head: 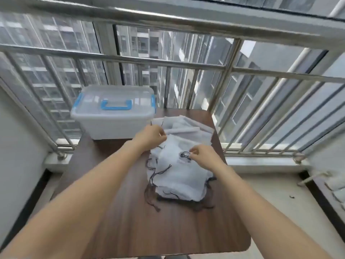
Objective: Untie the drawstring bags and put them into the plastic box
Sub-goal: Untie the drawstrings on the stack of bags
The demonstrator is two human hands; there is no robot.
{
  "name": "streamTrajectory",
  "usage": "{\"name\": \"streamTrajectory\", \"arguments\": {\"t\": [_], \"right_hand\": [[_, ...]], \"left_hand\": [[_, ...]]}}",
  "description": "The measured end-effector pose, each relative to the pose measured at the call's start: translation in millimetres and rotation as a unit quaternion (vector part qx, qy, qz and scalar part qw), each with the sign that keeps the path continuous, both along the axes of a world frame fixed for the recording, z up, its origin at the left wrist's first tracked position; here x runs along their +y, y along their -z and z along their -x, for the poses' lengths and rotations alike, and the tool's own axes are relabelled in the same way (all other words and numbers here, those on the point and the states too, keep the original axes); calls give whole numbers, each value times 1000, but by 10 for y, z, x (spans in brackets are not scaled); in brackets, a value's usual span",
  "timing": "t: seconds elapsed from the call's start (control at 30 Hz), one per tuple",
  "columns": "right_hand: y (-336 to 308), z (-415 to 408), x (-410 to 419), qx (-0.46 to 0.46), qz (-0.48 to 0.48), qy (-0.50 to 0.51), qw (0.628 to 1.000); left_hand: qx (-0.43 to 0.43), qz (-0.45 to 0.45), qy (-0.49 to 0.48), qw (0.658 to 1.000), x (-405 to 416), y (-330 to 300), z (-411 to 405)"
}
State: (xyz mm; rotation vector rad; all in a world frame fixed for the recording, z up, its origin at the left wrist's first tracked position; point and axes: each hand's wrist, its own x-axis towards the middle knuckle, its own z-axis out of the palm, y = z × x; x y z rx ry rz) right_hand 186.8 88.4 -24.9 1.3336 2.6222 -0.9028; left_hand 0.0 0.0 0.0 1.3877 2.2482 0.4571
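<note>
We have the top drawstring bag (179, 165) on a heap of white mesh bags (186, 131) lying at the right middle of the table (121, 212). Our right hand (203, 157) has its fingertips pinched together on the dark knotted cord (185, 155) at the bag's neck; our left hand (151, 136) is curled on the bag's upper left corner, holding the fabric.

We judge the knot could tighten instead of loosening if we pull the wrong strand. The loose cords (158, 173) trailing from the lower bags could snag and drag the heap toward the table's right edge. The plastic box (113, 116) sits at the far left corner, near the heap, its lid closed with blue handle (116, 106) and clips, so a freed bag has nowhere to go until we open it.

The table is dark wood-grain with rounded corners. It stands on a narrow balcony against a steel railing (168, 62), with tall apartment blocks beyond the glass.
</note>
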Motion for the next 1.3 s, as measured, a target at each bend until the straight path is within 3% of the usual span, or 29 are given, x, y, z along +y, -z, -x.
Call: {"name": "streamTrajectory", "arguments": {"t": [0.33,0.47,0.7,0.83,0.97,1.13,1.23,1.3], "right_hand": [[831,-269,-207,123,3,19,992],[949,-370,-345,102,-11,-27,994],[930,-707,-660,58,-112,-63,990],[964,-788,-725,135,-160,-47,977],[942,-784,-794,205,-192,23,959],[909,-761,-853,291,-186,148,927],[912,-722,-874,337,-135,199,910],[924,-698,-867,394,-48,243,885]], "left_hand": [[-21,-45,68,996,-324,845,-215],[-56,-27,124,990,-572,988,-349],[23,-88,117,989,-845,1113,-454],[48,-166,88,981,-890,1102,-514],[22,-279,38,959,-947,1038,-598],[6,-314,3,949,-985,999,-640],[9,-326,-16,945,-1013,978,-653],[11,-335,-31,942,-1024,961,-673]]}}
